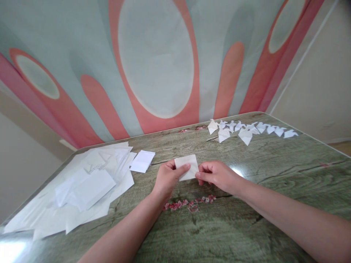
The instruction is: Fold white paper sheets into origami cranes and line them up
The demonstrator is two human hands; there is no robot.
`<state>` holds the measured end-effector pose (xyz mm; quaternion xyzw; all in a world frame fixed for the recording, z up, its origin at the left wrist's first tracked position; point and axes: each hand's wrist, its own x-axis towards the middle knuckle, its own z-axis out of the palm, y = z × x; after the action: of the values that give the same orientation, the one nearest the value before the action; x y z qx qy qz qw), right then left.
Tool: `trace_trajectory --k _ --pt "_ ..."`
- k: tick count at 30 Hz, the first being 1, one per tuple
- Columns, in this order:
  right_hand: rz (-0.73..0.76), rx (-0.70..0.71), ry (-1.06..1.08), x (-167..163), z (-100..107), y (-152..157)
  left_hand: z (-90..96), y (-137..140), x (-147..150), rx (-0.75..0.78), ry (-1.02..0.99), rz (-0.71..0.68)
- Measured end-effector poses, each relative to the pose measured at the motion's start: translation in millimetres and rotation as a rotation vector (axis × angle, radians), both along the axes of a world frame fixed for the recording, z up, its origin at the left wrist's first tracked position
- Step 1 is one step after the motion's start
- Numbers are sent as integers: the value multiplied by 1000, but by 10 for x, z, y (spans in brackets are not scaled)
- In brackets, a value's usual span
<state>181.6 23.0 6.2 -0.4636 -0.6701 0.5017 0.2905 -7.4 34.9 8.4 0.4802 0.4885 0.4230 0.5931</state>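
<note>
A small white square of paper (189, 160) is held up over the middle of the table, its face turned toward me. My left hand (169, 178) grips its left side, thumb across the front and fingers behind. At the lower right corner, my right hand (215, 175) pinches the paper between thumb and curled fingers. Whether the square has folded layers I cannot tell. A small stack of white paper squares (143, 161) lies to the left, beyond my left hand.
A large loose pile of white paper sheets (93, 186) covers the table's left side. Several folded white paper figures (245, 134) stand along the back right. The wood-patterned table (274, 182) has printed flowers (189, 203) near me and meets a patterned wall (156, 54) behind.
</note>
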Motion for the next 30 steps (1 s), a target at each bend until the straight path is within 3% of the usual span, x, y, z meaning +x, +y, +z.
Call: trace_trajectory --k 7,13,14,19,22,30 --pt "-13 7 30 6 -27 25 59 152 -132 108 55 87" --pt "-66 87 -82 3 -73 11 180 276 -299 219 121 170" --pt "-70 97 -96 -3 -81 2 207 278 -317 226 137 149" --pt "-70 166 -163 -11 -102 -20 215 210 -318 151 422 -296" --pt "-114 165 -134 15 -115 14 144 198 -305 164 527 -273" --pt "-340 175 -11 29 -246 101 13 80 -95 2 324 -311"
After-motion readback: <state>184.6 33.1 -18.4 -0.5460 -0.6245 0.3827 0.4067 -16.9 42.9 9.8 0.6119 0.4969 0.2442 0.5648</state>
